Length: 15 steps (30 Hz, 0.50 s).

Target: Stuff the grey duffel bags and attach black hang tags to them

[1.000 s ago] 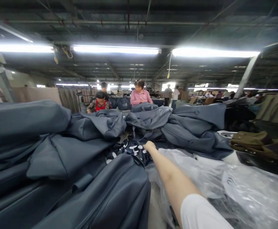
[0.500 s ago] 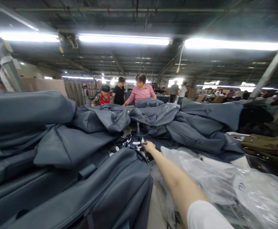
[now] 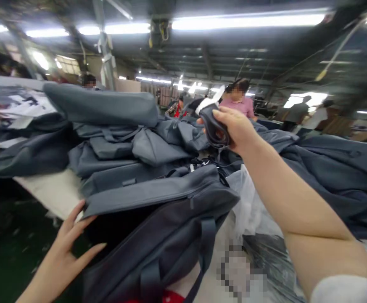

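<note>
My right hand (image 3: 233, 126) is closed around a coiled dark strap (image 3: 215, 126) with white wrapping at its top, raised above the bags. In front of me lies a dark blue-grey bag (image 3: 158, 235) with handles, its zipped top partly open on a dark inside. At the left end of its raised top panel (image 3: 139, 193) is my left hand (image 3: 76, 235). Its fingers are spread and touch the panel's edge, thumb apart over the opening. Behind the bag is a small pile of dark straps with white bits (image 3: 200, 163), partly hidden.
More blue-grey bags (image 3: 161, 145) are heaped across the table (image 3: 54, 189). Clear plastic (image 3: 252, 206) lies to the right of the near bag. A person in a pink top (image 3: 238, 105) and other people stand beyond the heap. The green floor (image 3: 16, 248) shows at lower left.
My right hand has lifted a coiled strap from the pile behind the near bag. My left hand has come into view at the bag's opening. The view has turned left.
</note>
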Motion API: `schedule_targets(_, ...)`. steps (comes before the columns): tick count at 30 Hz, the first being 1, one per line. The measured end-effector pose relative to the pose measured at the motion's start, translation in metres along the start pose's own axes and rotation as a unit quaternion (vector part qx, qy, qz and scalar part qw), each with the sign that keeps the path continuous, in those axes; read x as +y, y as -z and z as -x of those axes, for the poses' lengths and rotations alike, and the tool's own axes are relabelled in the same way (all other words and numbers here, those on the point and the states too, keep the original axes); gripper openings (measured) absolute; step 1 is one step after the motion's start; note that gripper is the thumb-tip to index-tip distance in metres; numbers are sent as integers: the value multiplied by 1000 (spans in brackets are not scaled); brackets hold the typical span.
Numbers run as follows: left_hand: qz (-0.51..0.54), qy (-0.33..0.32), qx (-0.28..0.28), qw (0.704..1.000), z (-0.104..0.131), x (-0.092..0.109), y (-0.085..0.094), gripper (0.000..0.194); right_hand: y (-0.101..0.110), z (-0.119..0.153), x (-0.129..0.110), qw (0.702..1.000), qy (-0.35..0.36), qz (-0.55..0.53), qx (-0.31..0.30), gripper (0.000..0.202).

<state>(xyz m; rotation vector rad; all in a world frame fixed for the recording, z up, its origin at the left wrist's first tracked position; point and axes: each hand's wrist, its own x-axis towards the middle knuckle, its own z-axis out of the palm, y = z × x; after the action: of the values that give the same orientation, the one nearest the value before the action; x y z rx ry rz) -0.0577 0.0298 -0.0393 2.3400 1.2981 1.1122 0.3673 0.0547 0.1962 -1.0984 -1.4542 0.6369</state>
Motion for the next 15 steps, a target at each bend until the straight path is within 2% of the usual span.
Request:
schedule_targets(2, 12, 19, -14, 1000, 11, -4, -6, 79, -55, 6, -31, 996, 27, 19, -80, 25)
schedule_targets(4, 16, 32, -6, 999, 14, -5, -14, 93, -116, 21, -44, 981, 67, 59, -173, 26)
schedule_targets(5, 20, 36, 2, 999, 14, -6, -16, 96, -145, 31, -42, 967, 91, 88, -219, 21)
schedule_targets(7, 44, 35, 17, 998, 14, -6, -19, 97, -198, 55, -24, 934, 115, 142, -306, 10)
schedule_targets(8, 64, 33, 17, 997, 14, -6, -19, 96, -220, 66, -9, 897, 125, 213, -366, 8)
schedule_targets(10, 119, 31, 10, 992, 16, -6, -19, 89, -250, 86, 25, 801, 117, 325, -489, 13)
schedule_targets(11, 152, 36, 8, 988, 16, -6, -19, 83, -258, 92, 42, 762, 99, 363, -527, 18)
schedule_targets(13, 211, 58, 13, 976, 18, -7, -17, 71, -265, 97, 69, 718, 58, 394, -571, 27)
schedule_targets(15, 221, 88, 47, 970, 21, -9, -16, 61, -264, 95, 87, 704, 27, 381, -599, 25)
